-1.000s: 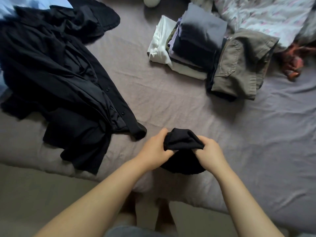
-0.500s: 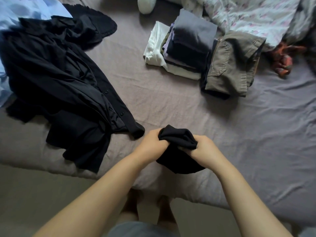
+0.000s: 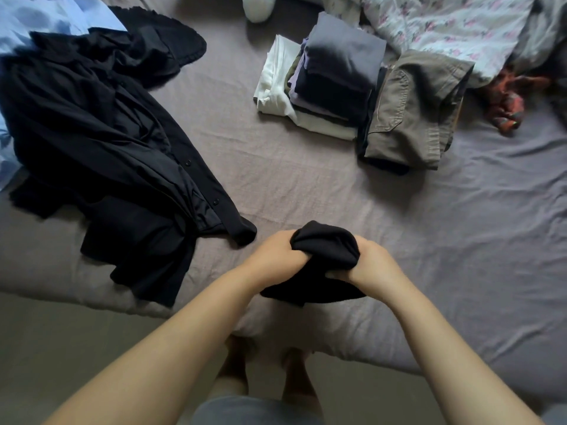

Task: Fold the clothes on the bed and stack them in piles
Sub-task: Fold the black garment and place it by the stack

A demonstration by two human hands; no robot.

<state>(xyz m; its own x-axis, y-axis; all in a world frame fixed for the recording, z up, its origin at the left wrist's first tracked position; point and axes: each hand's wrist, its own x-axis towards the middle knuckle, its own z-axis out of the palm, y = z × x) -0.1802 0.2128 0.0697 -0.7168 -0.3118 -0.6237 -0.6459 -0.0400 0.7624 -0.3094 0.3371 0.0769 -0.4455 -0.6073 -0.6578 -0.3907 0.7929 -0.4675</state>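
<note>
A small black garment (image 3: 325, 245) is bunched between both hands just above the near edge of the bed (image 3: 306, 185). My left hand (image 3: 273, 253) grips its left side and my right hand (image 3: 372, 265) grips its right side; its lower part hangs below them. A heap of unfolded black clothes (image 3: 98, 142) lies on the left of the bed. Farther back, a folded pile with a grey top piece (image 3: 340, 59) stands next to folded olive trousers (image 3: 411, 111).
A light blue garment (image 3: 46, 16) lies at the far left under the black heap. A floral blanket (image 3: 445, 26) and a red patterned item (image 3: 506, 102) sit at the back right. A white round object (image 3: 257, 6) is at the top. The floor and my feet show below the bed edge.
My hands have stayed together on the black garment, bunching it tighter. The view has shifted slightly, so the piles sit a little lower and more to the left in the frame.
</note>
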